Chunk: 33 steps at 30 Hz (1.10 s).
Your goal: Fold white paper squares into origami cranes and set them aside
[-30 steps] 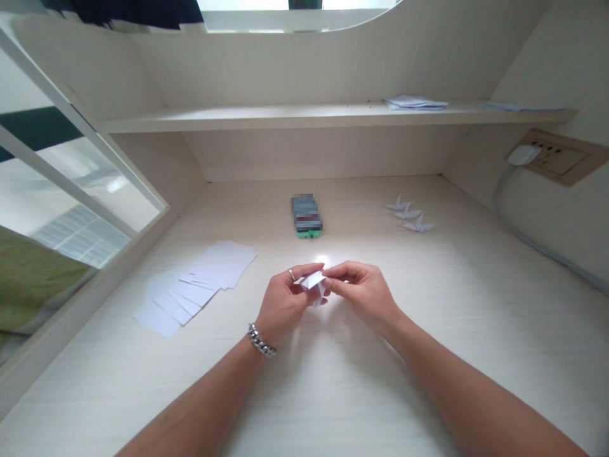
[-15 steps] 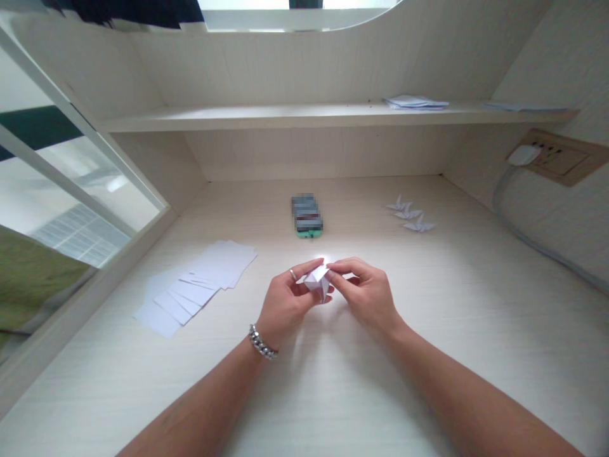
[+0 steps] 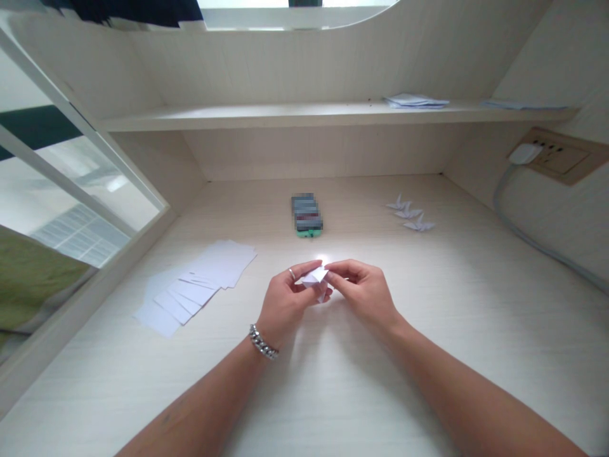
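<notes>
A small piece of folded white paper (image 3: pixel 314 277) is held above the desk between my two hands. My left hand (image 3: pixel 284 298), with a ring and a chain bracelet, grips it from the left, the thumb in front and the fingers behind. On the other side, my right hand (image 3: pixel 364 289) pinches its right edge between thumb and forefinger. Part of the paper is hidden by the fingers. Several folded paper cranes (image 3: pixel 412 214) stand in a group at the back right of the desk.
Loose white paper sheets (image 3: pixel 200 285) lie fanned out on the left. A phone (image 3: pixel 307 216), pixelated, with a green lower edge, lies at the back middle. Above runs a shelf (image 3: pixel 238 119) bearing a paper stack (image 3: pixel 416 101). A grey cable (image 3: pixel 533 238) hangs from the wall socket (image 3: pixel 561 155).
The folded paper has tilted slightly in my fingers, and its top faces show differently. My right hand has shifted a little; both hands keep their grip.
</notes>
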Tool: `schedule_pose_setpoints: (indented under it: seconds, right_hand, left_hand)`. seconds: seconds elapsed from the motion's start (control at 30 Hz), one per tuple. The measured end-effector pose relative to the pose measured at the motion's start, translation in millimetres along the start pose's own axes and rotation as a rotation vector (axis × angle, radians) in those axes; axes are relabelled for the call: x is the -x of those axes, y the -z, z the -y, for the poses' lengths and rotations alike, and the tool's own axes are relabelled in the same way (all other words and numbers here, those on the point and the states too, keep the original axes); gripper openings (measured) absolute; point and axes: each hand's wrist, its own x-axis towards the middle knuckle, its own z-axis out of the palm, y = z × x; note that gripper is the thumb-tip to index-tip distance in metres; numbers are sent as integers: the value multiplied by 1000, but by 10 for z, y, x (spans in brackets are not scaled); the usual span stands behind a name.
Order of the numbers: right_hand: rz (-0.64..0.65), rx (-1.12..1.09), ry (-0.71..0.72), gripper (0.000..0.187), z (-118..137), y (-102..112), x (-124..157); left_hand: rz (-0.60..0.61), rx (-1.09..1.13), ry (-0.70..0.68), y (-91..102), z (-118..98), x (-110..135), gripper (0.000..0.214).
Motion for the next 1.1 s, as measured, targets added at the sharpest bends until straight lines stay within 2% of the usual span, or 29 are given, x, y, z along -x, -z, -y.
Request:
schedule_pose_setpoints:
  seconds: [0.33,0.7,0.9,1.1]
  right_hand:
    - [-33,-19,-48,13,31,16,-13]
    - [0,-53,-100,19,35,22,-28]
    - [70,-213,-184,20,42,18,-44]
    - [15,-181,-197,14,52,45,-62]
  left_hand:
    - [-3,-18,12,-23,-36,19,57]
    - [-1,-4,31,-23,-29,25,59]
    - [7,-40,12,-36,-44,26,53]
    - [10,-37,47,-43,-51,29,58]
